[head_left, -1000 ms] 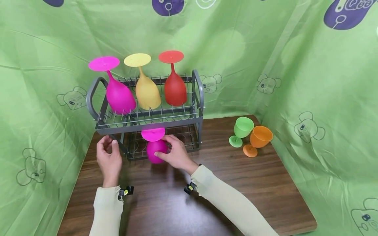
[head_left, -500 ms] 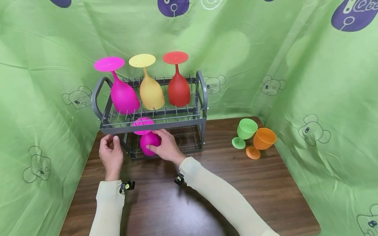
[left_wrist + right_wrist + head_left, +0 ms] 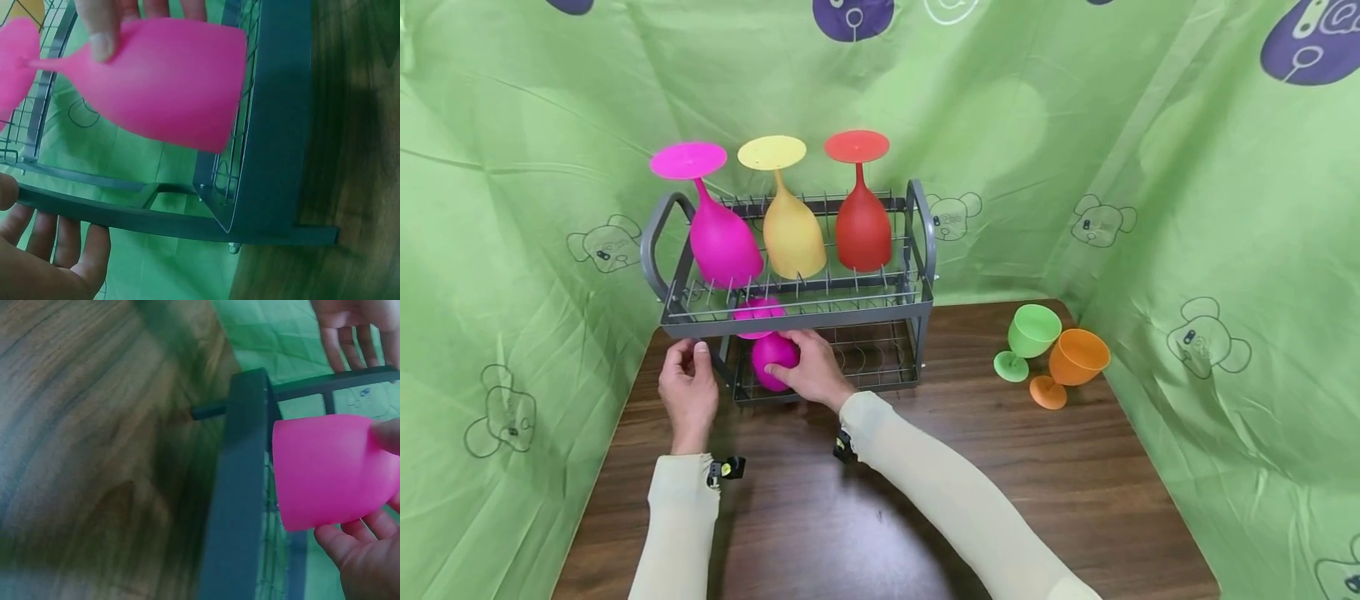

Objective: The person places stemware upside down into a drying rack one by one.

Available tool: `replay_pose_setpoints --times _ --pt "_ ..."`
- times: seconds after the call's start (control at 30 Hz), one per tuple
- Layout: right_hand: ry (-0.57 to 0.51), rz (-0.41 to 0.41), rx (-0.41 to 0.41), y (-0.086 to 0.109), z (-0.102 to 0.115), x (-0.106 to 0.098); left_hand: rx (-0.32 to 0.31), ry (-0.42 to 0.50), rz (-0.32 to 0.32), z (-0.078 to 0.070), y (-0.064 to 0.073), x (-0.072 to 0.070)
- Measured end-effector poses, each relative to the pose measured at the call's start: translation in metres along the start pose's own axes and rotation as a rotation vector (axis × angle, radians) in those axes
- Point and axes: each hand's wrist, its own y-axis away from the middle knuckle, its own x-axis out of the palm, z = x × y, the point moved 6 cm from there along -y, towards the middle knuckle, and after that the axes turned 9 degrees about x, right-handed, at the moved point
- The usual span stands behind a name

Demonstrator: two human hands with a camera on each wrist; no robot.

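My right hand [image 3: 814,368] holds a pink plastic goblet [image 3: 771,360] upside down inside the lower tier of a dark grey two-tier dish rack [image 3: 842,317]. Its foot is partly behind the upper tier's front bar. In the right wrist view, fingers and thumb grip the pink bowl [image 3: 331,472], whose rim is close to the lower wire grid. My left hand [image 3: 691,390] grips the rack's left post, as the left wrist view shows, with the thumb on one side and fingers on the other. Upside down on the upper tier stand a pink goblet [image 3: 724,246], a yellow goblet [image 3: 793,242] and a red goblet [image 3: 863,233].
A green goblet [image 3: 1033,331] and an orange goblet [image 3: 1078,358] stand upright on the wooden table [image 3: 1000,450], right of the rack. Green printed cloth [image 3: 1022,167] surrounds the table at the back and sides.
My right hand has moved the pink goblet leftward and inward, from the rack's front into the lower tier. My left hand has stayed at the left post while the head view shifted slightly.
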Motion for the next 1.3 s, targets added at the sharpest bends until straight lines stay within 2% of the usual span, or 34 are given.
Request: replay_pose_setpoints --times 0.4,0.67,1.3 --pt "0.023 0.049 0.013 0.004 -0.001 0.030 0.056 -0.081 0.008 0.004 0.000 0.002" --pt "0.036 0.048 0.020 0.004 0.003 0.034 0.065 -0.110 0.006 0.006 -0.001 0.002" --pt "0.026 0.064 0.055 0.003 -0.001 0.035 0.034 -0.093 0.001 0.008 0.000 0.002"
